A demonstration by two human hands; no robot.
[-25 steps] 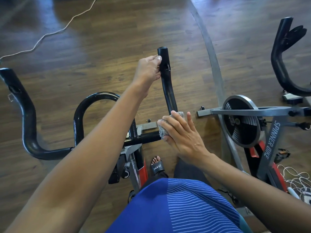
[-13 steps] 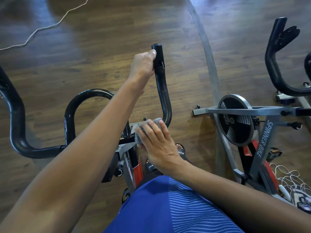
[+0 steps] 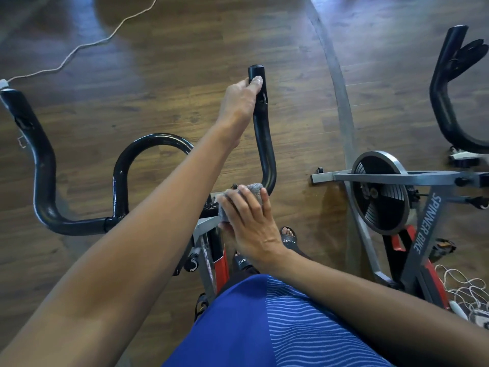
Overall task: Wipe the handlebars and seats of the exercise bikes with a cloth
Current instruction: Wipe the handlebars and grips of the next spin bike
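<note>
Floorboards of dark, glossy wood run under the black handlebar, a white cord beyond it, a grey spinner bike to its right. The left hand grips the handlebar's upright right horn near the tip. The right hand, fingers over and thumb under, holds the cloth on the crossbar, inward of the bend it wiped a second ago.

Left hand at handlebar tip, right hand over cloth, seemingly at its bend, second bike right
</note>
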